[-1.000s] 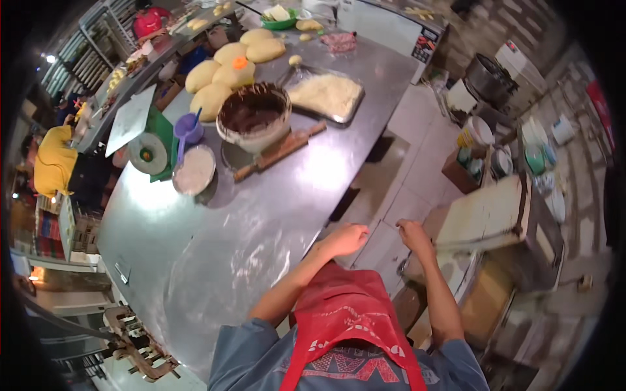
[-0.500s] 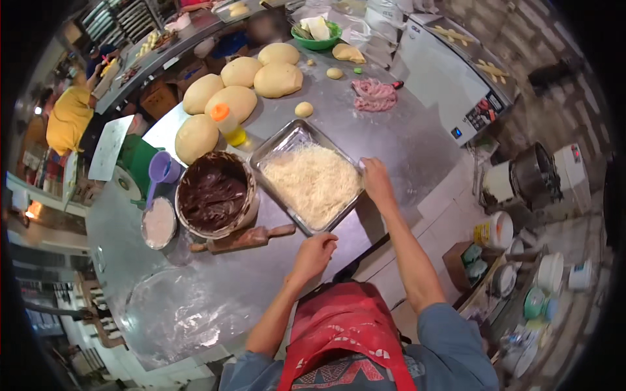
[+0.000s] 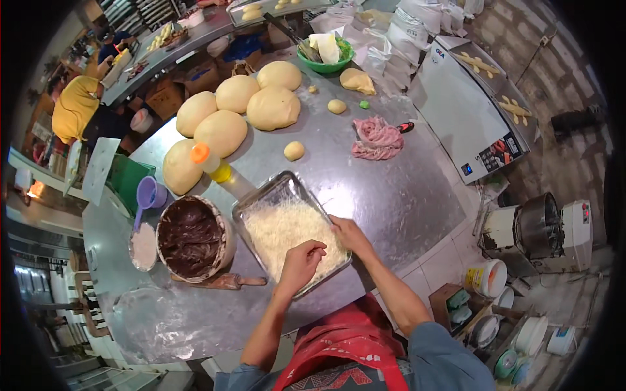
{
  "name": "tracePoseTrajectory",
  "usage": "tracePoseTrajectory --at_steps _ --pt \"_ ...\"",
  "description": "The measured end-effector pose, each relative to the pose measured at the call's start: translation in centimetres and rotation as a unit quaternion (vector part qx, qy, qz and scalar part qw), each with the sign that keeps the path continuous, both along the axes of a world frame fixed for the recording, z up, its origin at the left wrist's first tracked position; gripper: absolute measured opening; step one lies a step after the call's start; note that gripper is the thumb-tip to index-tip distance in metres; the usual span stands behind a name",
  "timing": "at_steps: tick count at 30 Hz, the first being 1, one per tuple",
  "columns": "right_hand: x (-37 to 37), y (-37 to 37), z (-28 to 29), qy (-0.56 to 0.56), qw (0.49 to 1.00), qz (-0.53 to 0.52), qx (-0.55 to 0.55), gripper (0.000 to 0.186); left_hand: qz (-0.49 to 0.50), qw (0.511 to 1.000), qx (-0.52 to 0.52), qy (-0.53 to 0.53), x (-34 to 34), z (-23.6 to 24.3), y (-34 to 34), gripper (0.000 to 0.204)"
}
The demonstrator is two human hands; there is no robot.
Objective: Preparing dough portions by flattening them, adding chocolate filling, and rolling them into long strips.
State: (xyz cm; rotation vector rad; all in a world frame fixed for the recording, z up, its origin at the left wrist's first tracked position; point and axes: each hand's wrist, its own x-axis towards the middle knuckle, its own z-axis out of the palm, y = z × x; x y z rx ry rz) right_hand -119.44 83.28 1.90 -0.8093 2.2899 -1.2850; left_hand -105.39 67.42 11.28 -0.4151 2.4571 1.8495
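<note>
A rectangular metal tray [image 3: 274, 189] of white shredded cheese sits at the near edge of a steel table [image 3: 404, 195]. My left hand [image 3: 301, 260] hovers over the tray's near end, fingers curled and pinched in the shreds. My right hand [image 3: 347, 234] rests on the tray's right rim, fingers spread on the shreds. Left of the tray stands a round bowl of dark chocolate filling [image 3: 192, 236], with a wooden rolling pin [image 3: 225, 281] lying in front of it.
Several large dough balls [image 3: 222, 130] and small ones [image 3: 294, 150] lie further back, with a squeeze bottle [image 3: 212, 163], a purple scoop [image 3: 149, 195], a pink meat pile [image 3: 376, 138] and a green bowl [image 3: 326, 55]. A white machine [image 3: 469, 111] stands at the right.
The view swung from the table's bare near end to the tray. Both hands moved from the table edge onto the cheese tray; the left now pinches shreds.
</note>
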Motion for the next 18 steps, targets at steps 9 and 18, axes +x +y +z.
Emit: tracePoseTrajectory --at_steps 9,18 --pt "-14.3 4.9 2.0 0.157 0.988 -0.012 -0.008 0.035 0.135 0.99 0.019 -0.019 -11.3 -1.3 6.6 0.019" --pt "-32.9 6.1 1.0 0.37 0.916 0.137 0.078 0.033 0.098 0.994 -0.026 -0.037 -21.6 -2.2 15.4 0.02"
